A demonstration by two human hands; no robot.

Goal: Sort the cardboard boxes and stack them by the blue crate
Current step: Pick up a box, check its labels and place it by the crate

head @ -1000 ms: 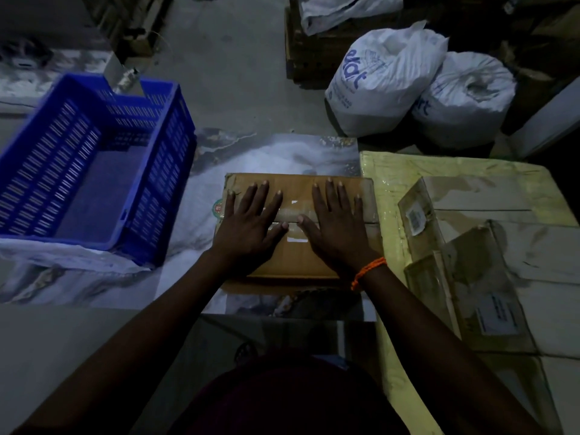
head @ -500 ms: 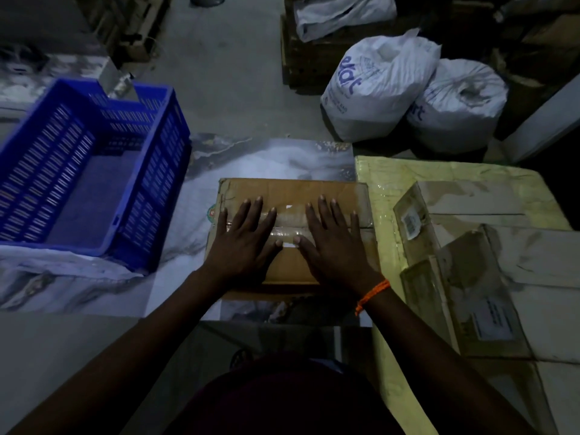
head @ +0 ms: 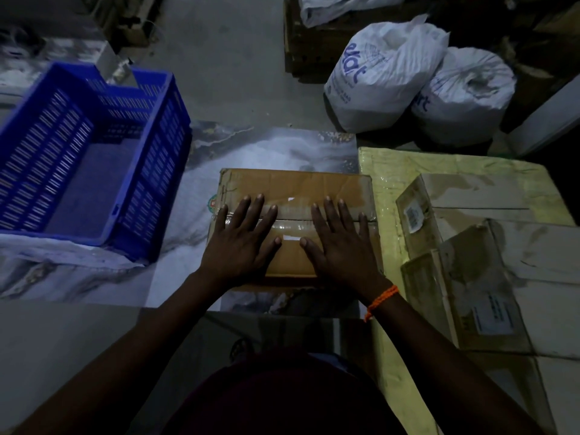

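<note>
A flat brown cardboard box [head: 298, 186] with clear tape along its middle seam lies on the marbled surface, just right of the blue crate [head: 157, 171]. My left hand [head: 241, 240] and my right hand [head: 342, 243] both rest palm-down on its top, fingers spread, holding nothing. To the right, several more cardboard boxes [head: 483, 277] with white labels lie piled on a yellow-wrapped surface [head: 389, 171]. The blue crate is empty and stands at the left.
Two tied white sacks [head: 379, 76] sit on the grey floor at the back right, with a dark wooden crate [head: 307, 48] behind them. A white cloth [head: 56, 259] lies under the blue crate's near side. My dark-clothed body fills the bottom middle.
Both hands have slid slightly toward me and apart on the box top. The view has shifted a little downward.
</note>
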